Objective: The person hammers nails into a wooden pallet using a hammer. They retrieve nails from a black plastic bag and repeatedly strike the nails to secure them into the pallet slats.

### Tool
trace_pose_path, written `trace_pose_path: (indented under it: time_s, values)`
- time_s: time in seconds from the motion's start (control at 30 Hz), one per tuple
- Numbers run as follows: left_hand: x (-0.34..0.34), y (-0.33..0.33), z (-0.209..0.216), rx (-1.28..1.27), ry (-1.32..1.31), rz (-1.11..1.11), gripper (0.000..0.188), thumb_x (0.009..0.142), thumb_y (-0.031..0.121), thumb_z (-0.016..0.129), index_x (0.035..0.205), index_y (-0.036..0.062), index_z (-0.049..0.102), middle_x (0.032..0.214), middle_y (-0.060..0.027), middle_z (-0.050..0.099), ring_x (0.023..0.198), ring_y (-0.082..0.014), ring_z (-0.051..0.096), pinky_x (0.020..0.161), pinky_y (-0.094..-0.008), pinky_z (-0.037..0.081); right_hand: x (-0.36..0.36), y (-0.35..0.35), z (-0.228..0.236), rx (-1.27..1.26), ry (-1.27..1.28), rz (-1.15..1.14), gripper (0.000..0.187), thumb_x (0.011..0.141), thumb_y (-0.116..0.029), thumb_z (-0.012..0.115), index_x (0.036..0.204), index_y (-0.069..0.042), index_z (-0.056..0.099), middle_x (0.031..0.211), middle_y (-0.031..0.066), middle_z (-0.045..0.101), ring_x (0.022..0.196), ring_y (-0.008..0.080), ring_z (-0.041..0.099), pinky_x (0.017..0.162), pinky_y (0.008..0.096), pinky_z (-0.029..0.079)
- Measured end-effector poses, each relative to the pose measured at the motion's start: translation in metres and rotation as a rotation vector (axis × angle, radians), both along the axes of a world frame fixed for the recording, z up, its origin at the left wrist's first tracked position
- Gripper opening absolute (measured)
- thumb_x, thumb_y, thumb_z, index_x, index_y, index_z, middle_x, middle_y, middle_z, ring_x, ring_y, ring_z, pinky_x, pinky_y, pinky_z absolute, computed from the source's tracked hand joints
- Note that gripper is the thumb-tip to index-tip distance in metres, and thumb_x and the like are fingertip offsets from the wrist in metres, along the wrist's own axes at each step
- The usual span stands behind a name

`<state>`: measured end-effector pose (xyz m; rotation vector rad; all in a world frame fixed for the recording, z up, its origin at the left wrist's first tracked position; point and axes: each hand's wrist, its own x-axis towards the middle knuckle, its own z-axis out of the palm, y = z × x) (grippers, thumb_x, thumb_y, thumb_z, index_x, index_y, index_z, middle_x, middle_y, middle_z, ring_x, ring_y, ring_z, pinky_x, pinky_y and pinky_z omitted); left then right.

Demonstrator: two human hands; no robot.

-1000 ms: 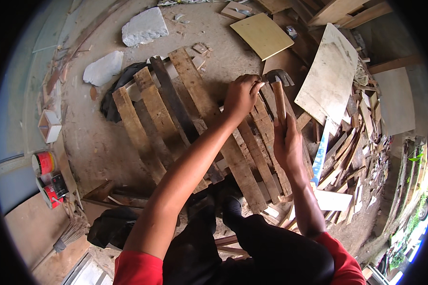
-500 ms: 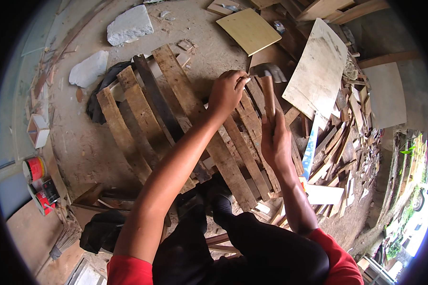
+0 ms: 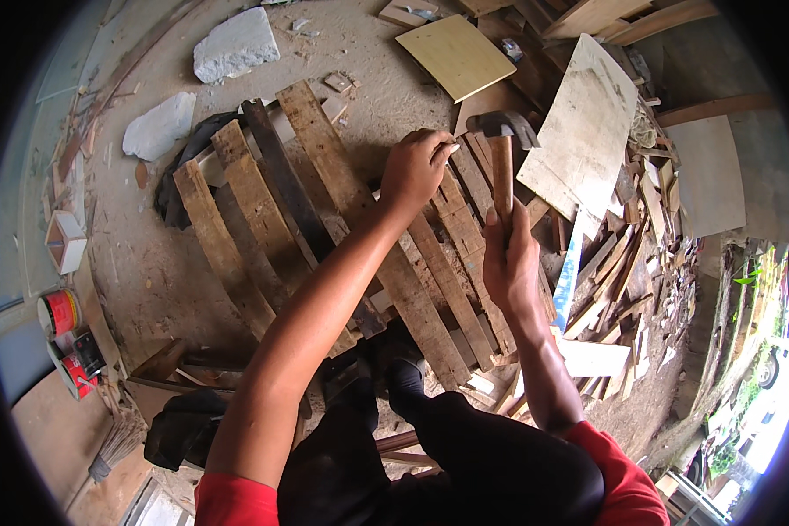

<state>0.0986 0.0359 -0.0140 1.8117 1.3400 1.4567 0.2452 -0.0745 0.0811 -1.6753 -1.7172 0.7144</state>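
A claw hammer (image 3: 503, 167) with a wooden handle and dark steel head stands up from my right hand (image 3: 511, 259), whose fingers are wrapped round the handle. To the left of the hammer head, my left hand (image 3: 414, 167) is closed in a pinch over the far end of a wooden slat; what its fingertips hold is too small to make out. Below both hands lies a pallet (image 3: 408, 289) of worn, spaced wooden slats, one of them much darker. My left forearm hides part of several slats.
Scrap wood (image 3: 618, 289) is heaped to the right, beside a large pale board (image 3: 583, 127). A yellowish panel (image 3: 457, 57) lies at the far side. Two white blocks (image 3: 236, 44) rest at the far left. Paint cans (image 3: 60, 314) stand by the left wall. My feet are at the pallet's near edge.
The hammer head has risen away from my left fingertips and shifted slightly right, its handle now more upright. My left hand keeps its pinch in nearly the same place.
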Motion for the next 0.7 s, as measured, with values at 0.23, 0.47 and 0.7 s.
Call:
trace_pose_path:
  time_s: [0.23,0.47,0.7]
  values:
    - [-0.003,0.000,-0.001,-0.100,0.037,-0.024,0.018,0.093,0.014,0.065,0.099,-0.0020,0.069,0.096,-0.0189,0.071,0.092,-0.0336,0.069,0.079,-0.0400,0.054,0.005,0.004,-0.016,-0.010,-0.050,0.033,0.021,0.102,-0.015,0.052,0.115,0.000,0.044,0.068,0.0272,0.059,0.058,0.0460,0.061,0.049,0.0477,0.042]
    - [-0.001,0.001,-0.002,-0.123,0.052,-0.035,0.019,0.093,0.016,0.065,0.099,-0.0013,0.069,0.095,-0.0191,0.071,0.090,-0.0351,0.068,0.079,-0.0400,0.054,0.008,0.005,-0.017,0.035,-0.040,0.049,0.020,0.102,-0.013,0.053,0.114,0.000,0.044,0.068,0.0256,0.059,0.057,0.0422,0.062,0.049,0.0459,0.042]
    - [-0.002,0.002,-0.006,-0.077,0.039,-0.033,0.018,0.092,0.016,0.067,0.097,-0.0011,0.070,0.093,-0.0182,0.071,0.088,-0.0358,0.068,0.078,-0.0412,0.053,0.011,0.005,-0.021,0.106,-0.091,0.094,0.025,0.101,-0.011,0.053,0.121,0.001,0.043,0.069,0.0247,0.058,0.058,0.0378,0.063,0.049,0.0439,0.043]
